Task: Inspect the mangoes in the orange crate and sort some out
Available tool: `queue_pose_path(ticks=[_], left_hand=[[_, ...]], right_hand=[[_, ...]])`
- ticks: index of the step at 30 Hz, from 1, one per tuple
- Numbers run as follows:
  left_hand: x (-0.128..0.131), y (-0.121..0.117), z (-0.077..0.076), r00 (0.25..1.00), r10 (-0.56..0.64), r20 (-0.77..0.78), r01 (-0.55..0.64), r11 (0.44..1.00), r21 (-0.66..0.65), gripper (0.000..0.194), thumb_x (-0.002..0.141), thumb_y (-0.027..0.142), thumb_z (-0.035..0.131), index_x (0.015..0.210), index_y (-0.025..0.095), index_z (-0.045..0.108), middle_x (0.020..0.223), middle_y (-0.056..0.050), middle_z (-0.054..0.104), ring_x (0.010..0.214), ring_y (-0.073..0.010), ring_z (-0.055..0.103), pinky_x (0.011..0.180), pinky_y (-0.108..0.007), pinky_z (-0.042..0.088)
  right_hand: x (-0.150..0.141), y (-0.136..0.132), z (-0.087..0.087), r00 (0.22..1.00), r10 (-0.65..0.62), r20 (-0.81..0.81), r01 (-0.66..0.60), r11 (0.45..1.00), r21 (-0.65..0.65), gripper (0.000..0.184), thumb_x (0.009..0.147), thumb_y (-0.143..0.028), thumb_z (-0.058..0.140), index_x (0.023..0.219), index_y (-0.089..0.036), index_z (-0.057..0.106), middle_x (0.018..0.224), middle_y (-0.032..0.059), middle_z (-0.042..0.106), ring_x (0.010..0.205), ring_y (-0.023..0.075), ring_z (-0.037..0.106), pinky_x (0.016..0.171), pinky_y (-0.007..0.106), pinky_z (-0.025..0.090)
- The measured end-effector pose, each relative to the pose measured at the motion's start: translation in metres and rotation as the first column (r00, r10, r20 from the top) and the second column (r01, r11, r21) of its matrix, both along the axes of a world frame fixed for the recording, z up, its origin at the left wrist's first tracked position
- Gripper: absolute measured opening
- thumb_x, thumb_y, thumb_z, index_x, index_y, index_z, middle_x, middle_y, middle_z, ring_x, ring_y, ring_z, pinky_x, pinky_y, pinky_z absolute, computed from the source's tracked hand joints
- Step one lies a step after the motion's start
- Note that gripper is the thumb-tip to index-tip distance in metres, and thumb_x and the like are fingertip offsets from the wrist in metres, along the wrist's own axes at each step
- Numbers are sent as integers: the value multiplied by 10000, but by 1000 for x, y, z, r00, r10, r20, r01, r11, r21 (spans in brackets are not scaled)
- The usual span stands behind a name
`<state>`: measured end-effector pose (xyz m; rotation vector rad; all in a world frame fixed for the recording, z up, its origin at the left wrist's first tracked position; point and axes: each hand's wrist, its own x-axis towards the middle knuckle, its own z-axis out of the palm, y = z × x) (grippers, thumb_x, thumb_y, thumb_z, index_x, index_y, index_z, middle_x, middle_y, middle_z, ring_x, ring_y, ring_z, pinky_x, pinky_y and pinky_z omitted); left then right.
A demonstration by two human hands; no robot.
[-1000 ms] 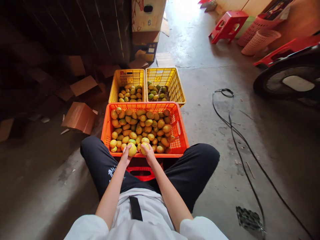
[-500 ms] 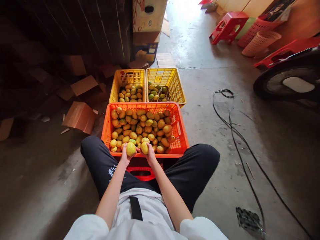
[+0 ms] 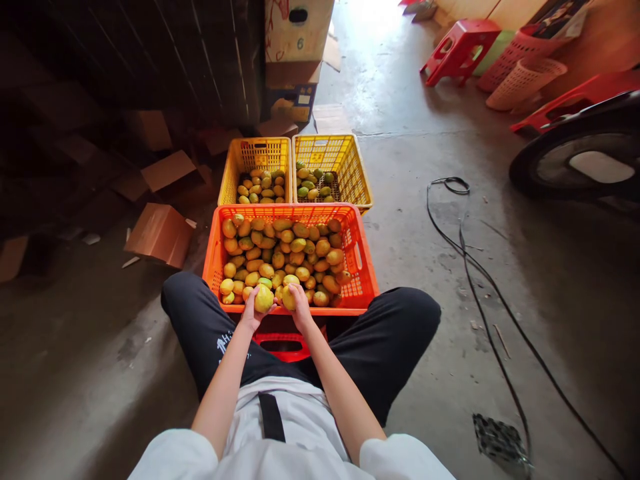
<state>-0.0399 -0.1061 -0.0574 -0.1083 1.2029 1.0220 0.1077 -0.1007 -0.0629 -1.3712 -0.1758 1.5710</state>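
Observation:
My left hand is closed round a yellow, rounded fruit, its exact kind unclear. In my right hand I grip another yellow fruit, partly covered by the fingers. Both hands are close together over the near rim of an orange plastic crate. Many oval fruits, yellow-orange with some greenish ones, are heaped inside it.
Beyond the orange crate stand two yellow crates, a left one and a right one, with fewer fruits. Cardboard boxes lie at left. A black cable, a wheel and a red stool are at right.
Both hands keep their fruits near the crate's rim. The left fruit has been turned and shifted slightly, while the right fruit has tilted a little in my fingers.

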Motion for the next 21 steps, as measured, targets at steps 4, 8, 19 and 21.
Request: queue_pose_path(ticks=[4,8,19,21], left_hand=[[4,-3,-5,996,-26,-83,31,998,57,473,791,342,898,1119,178,599,898,-60,759,745,-232,788,702,-366,692],[6,-3,-6,991,-26,-130,37,996,85,436,787,342,886,1084,177,613,899,-62,759,717,-216,774,647,-327,677],[6,-3,2,984,-73,-162,85,994,74,282,859,325,766,1043,160,629,864,-75,754,710,-224,764,618,-318,651],[7,-3,2,984,-73,-161,85,994,73,245,866,305,747,1029,161,632,860,-73,757,708,-220,762,618,-311,649]], right_hand=[[-2,-2,1,996,56,68,-56,998,3,489,562,-436,921,921,-237,655,676,-38,695,507,163,643,431,251,496],[-4,-1,-1,995,57,82,-56,998,-12,495,560,-384,924,931,-247,627,687,-39,692,520,174,660,435,259,510],[-4,-1,-7,994,75,77,-72,996,-43,408,643,-470,831,877,-254,577,692,-20,705,565,214,714,494,318,594],[-3,-1,-8,994,93,49,-91,995,-34,384,650,-484,807,868,-244,601,669,-8,711,575,229,722,475,312,578]])
